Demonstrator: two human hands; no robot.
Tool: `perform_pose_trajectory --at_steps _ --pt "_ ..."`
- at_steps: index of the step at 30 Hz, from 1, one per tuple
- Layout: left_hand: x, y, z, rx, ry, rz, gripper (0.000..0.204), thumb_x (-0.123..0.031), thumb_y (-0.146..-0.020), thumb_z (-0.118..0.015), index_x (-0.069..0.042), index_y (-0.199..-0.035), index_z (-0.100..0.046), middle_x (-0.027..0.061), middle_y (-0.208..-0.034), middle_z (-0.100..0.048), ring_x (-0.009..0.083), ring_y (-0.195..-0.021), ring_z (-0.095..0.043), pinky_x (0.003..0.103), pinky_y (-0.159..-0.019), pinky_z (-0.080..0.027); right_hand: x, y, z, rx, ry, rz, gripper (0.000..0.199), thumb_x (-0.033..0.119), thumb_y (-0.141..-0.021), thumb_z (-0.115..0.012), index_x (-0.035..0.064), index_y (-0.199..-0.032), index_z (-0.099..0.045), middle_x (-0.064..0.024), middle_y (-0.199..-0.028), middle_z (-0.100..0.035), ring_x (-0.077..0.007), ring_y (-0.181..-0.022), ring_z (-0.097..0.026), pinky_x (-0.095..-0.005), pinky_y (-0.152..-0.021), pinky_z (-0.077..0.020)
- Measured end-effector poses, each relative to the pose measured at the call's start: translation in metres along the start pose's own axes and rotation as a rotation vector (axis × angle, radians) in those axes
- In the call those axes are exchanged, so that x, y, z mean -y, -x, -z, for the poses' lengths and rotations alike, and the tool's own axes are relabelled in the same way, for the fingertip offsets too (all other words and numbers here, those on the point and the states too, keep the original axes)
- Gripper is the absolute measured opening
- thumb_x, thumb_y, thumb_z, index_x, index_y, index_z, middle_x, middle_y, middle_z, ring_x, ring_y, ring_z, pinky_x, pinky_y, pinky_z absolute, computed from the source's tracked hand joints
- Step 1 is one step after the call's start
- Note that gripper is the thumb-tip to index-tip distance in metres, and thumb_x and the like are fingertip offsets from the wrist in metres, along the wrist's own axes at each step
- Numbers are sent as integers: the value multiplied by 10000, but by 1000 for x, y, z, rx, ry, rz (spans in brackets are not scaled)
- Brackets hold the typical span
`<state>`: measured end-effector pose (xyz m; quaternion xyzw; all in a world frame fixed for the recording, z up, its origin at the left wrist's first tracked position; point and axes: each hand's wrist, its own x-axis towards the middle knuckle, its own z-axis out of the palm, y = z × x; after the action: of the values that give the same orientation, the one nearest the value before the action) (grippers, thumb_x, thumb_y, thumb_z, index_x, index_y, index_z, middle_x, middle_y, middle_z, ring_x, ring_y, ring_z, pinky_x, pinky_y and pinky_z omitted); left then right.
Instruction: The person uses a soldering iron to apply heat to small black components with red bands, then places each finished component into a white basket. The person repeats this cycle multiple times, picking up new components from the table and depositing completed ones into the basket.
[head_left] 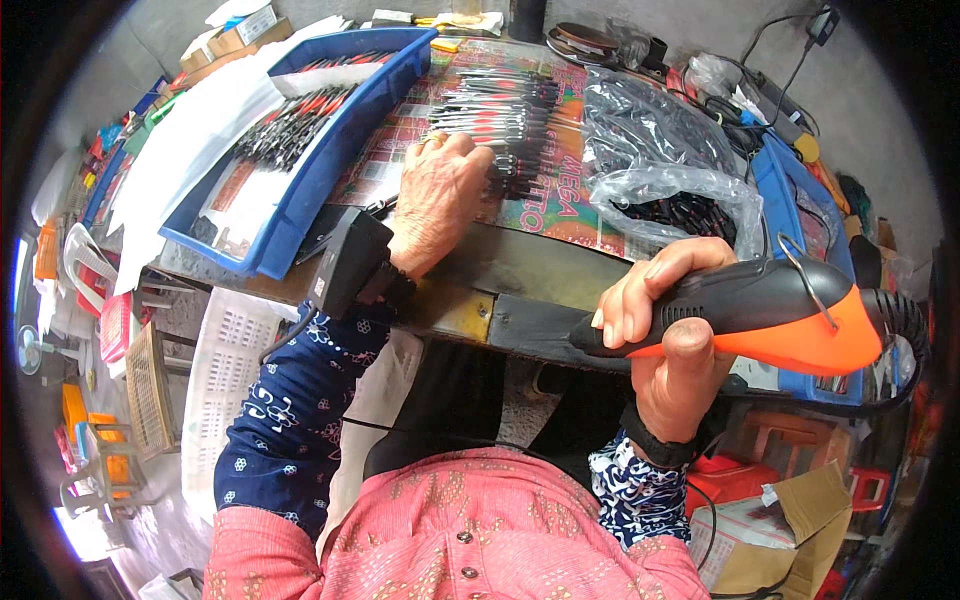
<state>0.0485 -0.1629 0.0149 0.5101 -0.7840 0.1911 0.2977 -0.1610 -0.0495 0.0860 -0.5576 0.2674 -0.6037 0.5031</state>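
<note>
Left hand: your left hand (pixel 436 205) is resting over the left ends of the pen row, its fingers curled narrow and pointing away from you; the fingertips are hiding, so you cannot tell whether they are gripping a pen.
Right hand: your right hand (pixel 682 372) is closing firmly around an orange-and-black hand tool (pixel 785 325), fingers over the top, thumb on the near side.
Hand tool: it is lying sideways in your grasp, its dark nose pointing left above the near edge of the workbench (pixel 550 322); a coiled black cable (pixel 908 325) is hanging from its right end.
Pen row: the pens (pixel 495 110) are lying side by side in a column running away from you, mostly black and silver with some red, on a colourful printed sheet (pixel 555 210).
Left tray: a long blue tray (pixel 285 225) is sitting at a slant left of the row, holding more pens (pixel 300 125) and white paper.
Plastic bag: a clear bag (pixel 650 130) is lying right of the row, its mouth showing black parts (pixel 690 212) inside.
Right tray: another blue tray (pixel 783 185) is standing just beyond the bag, to its right.
</note>
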Motion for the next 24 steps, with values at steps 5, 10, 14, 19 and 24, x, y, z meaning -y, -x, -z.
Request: perform_pose_trajectory --at_steps 5,10,14,19,24 --pt "4 -1 -5 66 -28 17 227 -108 -710 -676 -106 -925 -603 77 -945 -574 285 -943 -538 402 -791 -415 -2 0 2 -23 -10 -7 557 483 -733 -714 38 -904 -426 -27 -616 -460 -135 -527 -488 -291 -556 -445" --pt "7 -3 -8 -1 -22 -60 147 -100 -724 -618 -92 -864 -572 81 -893 -563 281 -923 -534 405 -786 -395 -3 -1 3 -31 2 1 558 484 -736 -711 35 -904 -427 -25 -615 -462 -134 -526 -487 -291 -557 -444" --pt "7 -2 -7 -42 -47 -119 136 -88 -734 -588 -76 -860 -537 85 -847 -560 275 -898 -537 406 -773 -380 -2 0 2 -30 18 11 568 507 -739 -707 36 -903 -434 -21 -614 -463 -133 -525 -485 -290 -557 -444" --pt "6 1 5 6 29 -44 211 -85 -770 -617 -72 -958 -522 107 -857 -599 307 -862 -561 421 -816 -373 1 2 1 -3 37 35 587 542 -745 -691 41 -916 -439 -20 -615 -466 -133 -524 -484 -291 -566 -442" --pt "-14 15 34 -111 242 -6 223 -71 -788 -623 -37 -1002 -571 151 -846 -614 333 -795 -592 382 -714 -457 4 6 1 34 51 61 593 556 -757 -671 43 -942 -437 -19 -622 -465 -132 -533 -480 -293 -572 -433"
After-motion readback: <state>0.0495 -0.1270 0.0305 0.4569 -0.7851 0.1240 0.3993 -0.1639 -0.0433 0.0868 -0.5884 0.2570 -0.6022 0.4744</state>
